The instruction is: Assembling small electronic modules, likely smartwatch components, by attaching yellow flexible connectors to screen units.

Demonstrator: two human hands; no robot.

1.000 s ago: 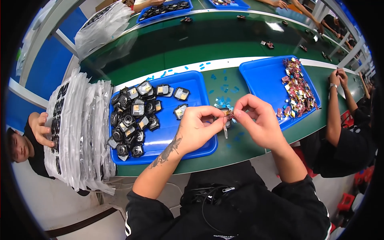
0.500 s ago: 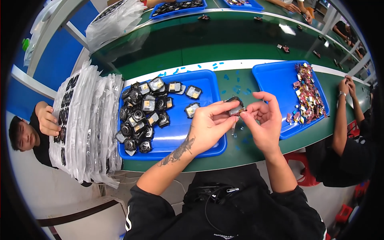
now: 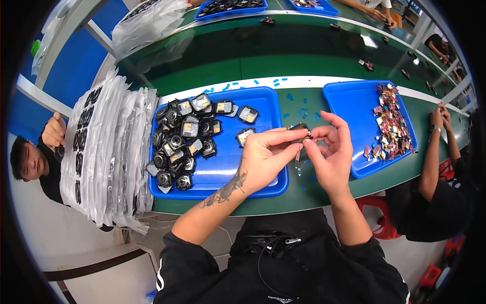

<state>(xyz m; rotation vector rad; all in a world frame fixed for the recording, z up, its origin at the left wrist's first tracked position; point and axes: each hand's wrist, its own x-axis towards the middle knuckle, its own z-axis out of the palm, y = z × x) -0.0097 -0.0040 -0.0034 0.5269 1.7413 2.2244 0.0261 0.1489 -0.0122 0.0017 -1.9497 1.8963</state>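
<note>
Over the table between two blue trays, my left hand (image 3: 268,157) grips a small black watch-like case (image 3: 298,126), thumb and fingers closed round its side. Most of the case is hidden by the fingers. My right hand (image 3: 331,159) meets it from the other side, thumb and forefinger pinched at the edge of the case on a tiny part too small to make out. A thin pale strip (image 3: 297,158) hangs below the fingertips. Left of my hands, the left blue tray (image 3: 276,121) holds a pile of similar black cases (image 3: 174,144), some showing grey and yellow insides.
The right blue tray (image 3: 349,109) holds a heap of small reddish circuit boards (image 3: 392,124). Blue film scraps (image 3: 302,109) dot the green table. Stacked plastic-wrapped trays (image 3: 109,157) stand at left beside a co-worker. Small parts lie on the green belt (image 3: 304,55) beyond; another co-worker sits at right.
My fingertips have drawn closer together over the case, which has turned and shows less of its face. The co-worker's hand at left has moved up and away from the stack.
</note>
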